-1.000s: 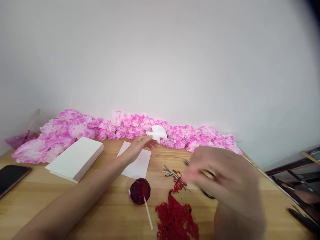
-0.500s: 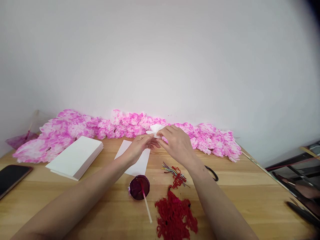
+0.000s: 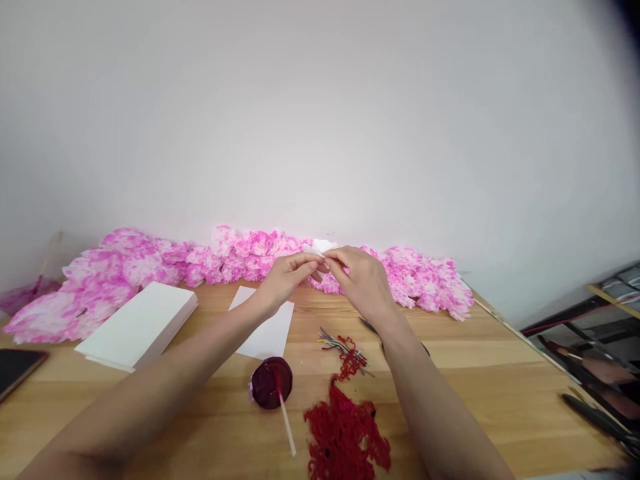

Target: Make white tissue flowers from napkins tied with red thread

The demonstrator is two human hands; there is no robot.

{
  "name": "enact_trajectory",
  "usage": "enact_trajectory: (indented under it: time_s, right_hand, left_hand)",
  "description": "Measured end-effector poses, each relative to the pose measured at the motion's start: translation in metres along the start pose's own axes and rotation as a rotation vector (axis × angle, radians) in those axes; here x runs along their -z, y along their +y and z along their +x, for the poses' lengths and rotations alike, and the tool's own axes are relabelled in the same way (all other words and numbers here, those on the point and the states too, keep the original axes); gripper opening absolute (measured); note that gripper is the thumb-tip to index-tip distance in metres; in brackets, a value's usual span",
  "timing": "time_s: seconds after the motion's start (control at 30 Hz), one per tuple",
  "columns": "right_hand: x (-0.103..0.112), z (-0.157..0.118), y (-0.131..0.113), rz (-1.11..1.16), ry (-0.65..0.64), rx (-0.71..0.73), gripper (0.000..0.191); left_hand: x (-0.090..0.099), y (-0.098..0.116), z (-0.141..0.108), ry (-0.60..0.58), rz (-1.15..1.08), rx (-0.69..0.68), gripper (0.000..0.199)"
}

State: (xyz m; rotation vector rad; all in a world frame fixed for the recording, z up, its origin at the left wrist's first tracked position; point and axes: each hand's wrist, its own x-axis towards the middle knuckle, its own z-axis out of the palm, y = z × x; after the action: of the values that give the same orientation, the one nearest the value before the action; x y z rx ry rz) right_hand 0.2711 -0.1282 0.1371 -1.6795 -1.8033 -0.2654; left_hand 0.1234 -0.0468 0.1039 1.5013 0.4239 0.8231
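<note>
Between my two hands is a small piece of folded white paper (image 3: 324, 245), pinched above the table in front of the pink flowers. My left hand (image 3: 287, 280) has its thumb and fingers closed on the paper's lower left side. Fingertips of my right hand (image 3: 363, 280) are closed on it from the right, almost touching the left fingertips. Below my left wrist lies a flat white sheet (image 3: 265, 330). A dark cup of red-purple liquid (image 3: 265, 387) holds a thin stick (image 3: 287, 427). Red yarn (image 3: 347, 433) lies tangled nearer to me.
Pink and white crumpled paper flowers (image 3: 135, 263) line the wall. A stack of white paper (image 3: 140, 323) stands at left, near a phone (image 3: 20, 370). Short coloured strands (image 3: 343, 347) lie mid-table. Black-handled scissors (image 3: 370, 325) are partly hidden by my right forearm.
The white paper, spread wider before, is now narrower and pinched at its middle by both hands. My hands have drawn closer together. The whole view has shifted slightly.
</note>
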Motion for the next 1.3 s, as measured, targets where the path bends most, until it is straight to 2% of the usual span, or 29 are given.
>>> enact_trajectory:
  time_s: [0.13,0.23,0.57,0.93,1.07,1.3]
  right_hand:
    - [0.006,0.001,0.003,0.052,0.061,-0.090,0.018]
    - [0.008,0.001,0.003,0.117,0.078,-0.128,0.018]
    - [0.010,-0.001,0.004,0.227,-0.001,-0.106,0.021]
    - [0.011,-0.003,-0.002,0.300,-0.044,-0.111,0.014]
    - [0.012,-0.003,-0.004,0.291,-0.041,-0.107,0.012]
    - [0.012,-0.003,-0.003,0.243,-0.026,-0.080,0.021]
  left_hand:
    - [-0.012,-0.001,0.010,0.089,-0.001,-0.054,0.029]
    - [-0.016,-0.003,0.007,0.100,0.042,-0.083,0.027]
    - [-0.008,-0.001,0.006,0.173,-0.016,-0.113,0.018]
    - [-0.011,0.001,0.001,0.195,0.062,-0.177,0.018]
    - [-0.012,0.002,0.000,0.203,0.051,-0.182,0.018]
    - [-0.012,0.005,-0.001,0.204,-0.028,-0.148,0.021]
